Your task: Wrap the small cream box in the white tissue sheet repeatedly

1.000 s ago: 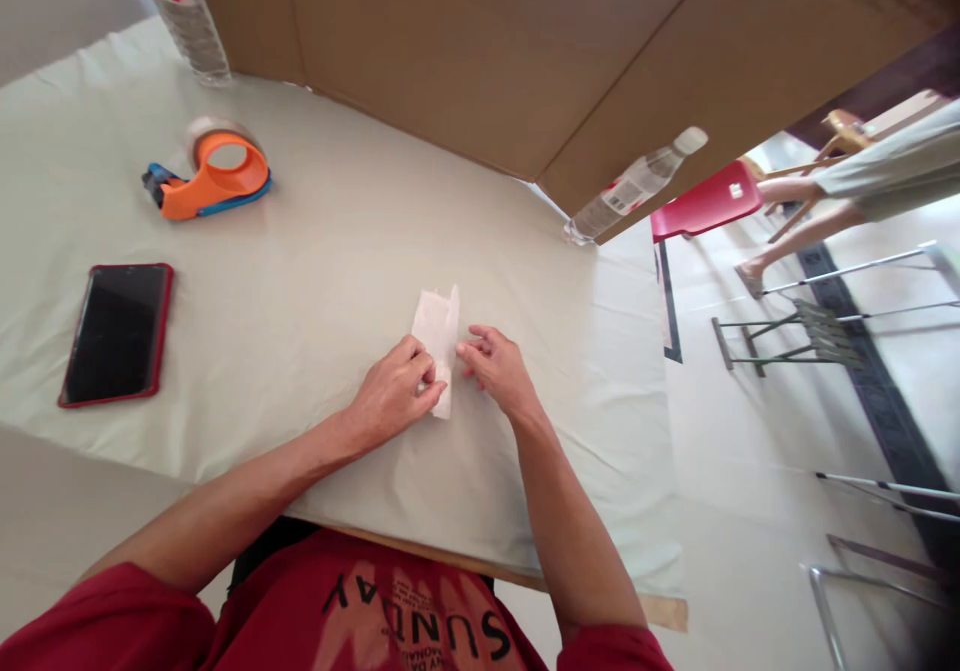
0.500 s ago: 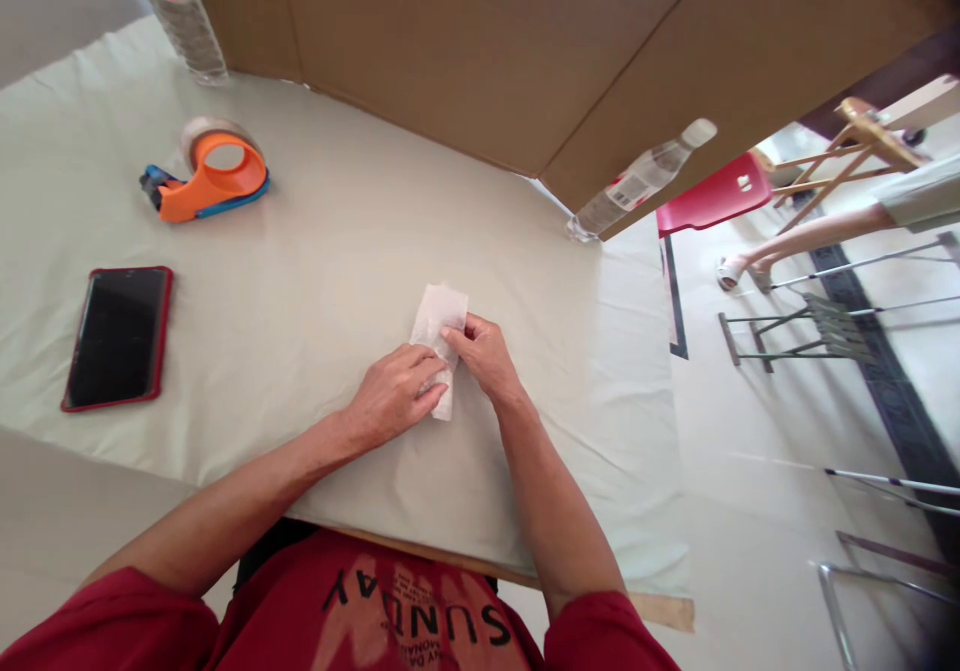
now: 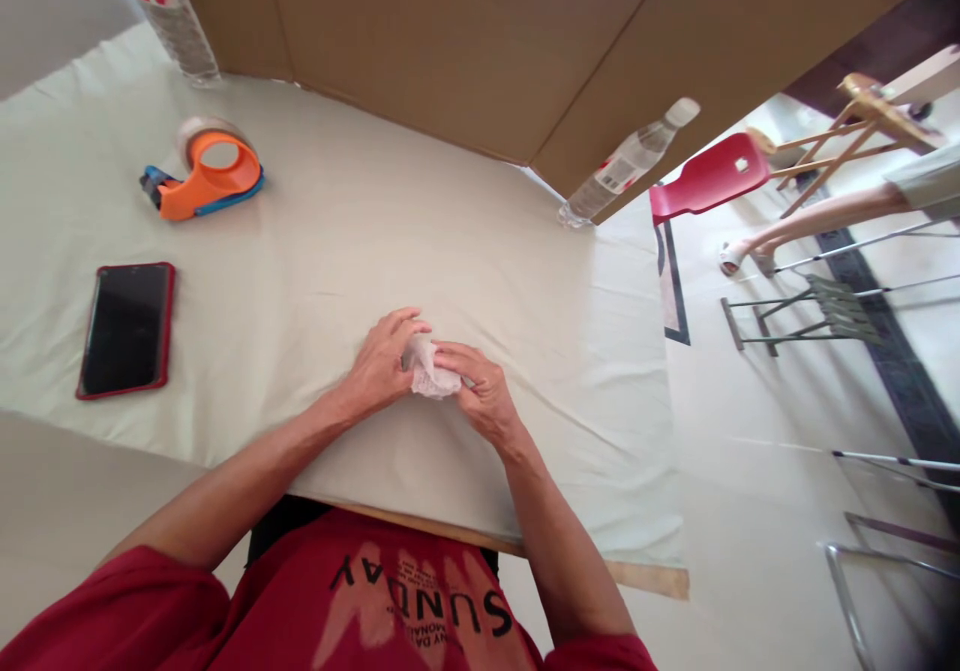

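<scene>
A small piece of white paper (image 3: 427, 371), folded or crumpled, sits between both my hands on the pale tablecloth (image 3: 337, 251). My left hand (image 3: 382, 361) curls over its left side, fingers bent round the paper. On the right side, my right hand (image 3: 480, 391) pinches the same piece with fingers pressed together. Most of the paper is hidden by my fingers.
An orange tape dispenser (image 3: 206, 171) and a black phone in a red case (image 3: 126, 329) lie at the left. Cardboard panels (image 3: 450, 41) stand along the back with a plastic bottle at each end (image 3: 626, 161) (image 3: 169, 16). Right of the table: a red chair (image 3: 705, 176), folding chairs, a person's legs.
The long flat strip of paper has been gathered into a small bundle. Both hands have closed over it and shifted slightly toward me.
</scene>
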The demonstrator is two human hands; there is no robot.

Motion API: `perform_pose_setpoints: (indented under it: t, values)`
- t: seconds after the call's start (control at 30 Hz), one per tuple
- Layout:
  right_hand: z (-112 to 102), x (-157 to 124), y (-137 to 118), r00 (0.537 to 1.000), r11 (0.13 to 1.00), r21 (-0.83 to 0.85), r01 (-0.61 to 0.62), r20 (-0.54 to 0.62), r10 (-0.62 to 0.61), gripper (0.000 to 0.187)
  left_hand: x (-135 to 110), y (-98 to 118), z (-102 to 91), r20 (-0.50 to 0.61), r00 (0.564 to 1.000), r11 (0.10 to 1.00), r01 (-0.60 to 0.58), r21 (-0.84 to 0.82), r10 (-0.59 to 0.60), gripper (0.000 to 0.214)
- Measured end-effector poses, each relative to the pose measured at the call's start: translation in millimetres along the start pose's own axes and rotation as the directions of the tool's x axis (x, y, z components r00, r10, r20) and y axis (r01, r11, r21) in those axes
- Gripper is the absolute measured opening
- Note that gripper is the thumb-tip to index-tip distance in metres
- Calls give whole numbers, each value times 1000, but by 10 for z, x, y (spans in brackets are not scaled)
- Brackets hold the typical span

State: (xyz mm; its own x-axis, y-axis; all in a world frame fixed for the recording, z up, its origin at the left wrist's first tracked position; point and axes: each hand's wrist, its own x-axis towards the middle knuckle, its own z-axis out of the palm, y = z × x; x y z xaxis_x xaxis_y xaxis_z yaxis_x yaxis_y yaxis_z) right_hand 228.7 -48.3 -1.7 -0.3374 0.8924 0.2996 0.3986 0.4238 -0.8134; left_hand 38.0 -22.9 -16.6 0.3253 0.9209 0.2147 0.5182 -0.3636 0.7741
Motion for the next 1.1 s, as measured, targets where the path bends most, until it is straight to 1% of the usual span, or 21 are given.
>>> perform_pose_setpoints:
  t: [0.07,0.1,0.17,0.23,0.3,0.4,0.43,0.5,0.53,0.6,0.63,0.7,0.77,0.87,0.93,1.03,1.1]
  values:
    - [-2,-91,-37,998,992,-114,62,26,-59,36,1,8,-19,41,999,999,-1,-41,3,26]
    - [-1,-132,-48,995,984,-152,91,42,-86,39,2,14,-28,51,999,999,0,-51,3,19]
    - [12,-202,-43,988,966,-214,146,77,-132,49,8,23,-46,73,997,999,-12,-53,16,16]
    - [42,-253,1,979,940,-280,197,100,-175,59,22,23,-75,112,992,998,-47,-51,52,19]
    - [84,-280,66,973,910,-346,229,105,-205,57,40,14,-124,166,980,993,-95,-67,105,19]
    - [120,-252,143,977,904,-372,211,71,-199,46,68,-17,-239,247,953,981,-149,-121,175,14]
    - [116,-220,153,981,918,-347,194,60,-184,43,77,-31,-280,267,946,979,-152,-138,184,16]
    - [80,-120,155,990,957,-251,144,49,-136,39,97,-63,-347,297,936,976,-142,-166,187,27]
    - [53,-54,153,994,977,-186,102,46,-95,38,108,-79,-368,308,934,976,-131,-177,181,35]
    - [-6,99,153,998,999,-33,-38,52,40,36,132,-102,-376,309,940,977,-89,-194,147,50]
    - [-31,177,158,990,990,52,-128,66,125,34,144,-106,-368,299,948,977,-51,-205,112,54]
    - [-69,318,171,954,934,203,-294,111,277,33,165,-100,-338,278,961,967,61,-247,10,55]
    - [-88,414,179,921,877,284,-388,159,356,33,181,-78,-315,281,956,924,179,-337,-82,50]
    - [-89,449,166,893,841,307,-445,215,395,37,194,-42,-308,337,931,811,305,-499,-143,48]
    - [-81,417,147,878,827,302,-474,237,417,41,196,-27,-309,373,913,754,360,-550,-163,49]
    - [-67,348,125,880,836,281,-471,212,425,45,196,-23,-293,390,901,733,396,-553,-192,50]
    - [-60,317,116,891,849,277,-451,191,411,50,193,-33,-267,368,904,737,400,-545,-219,54]
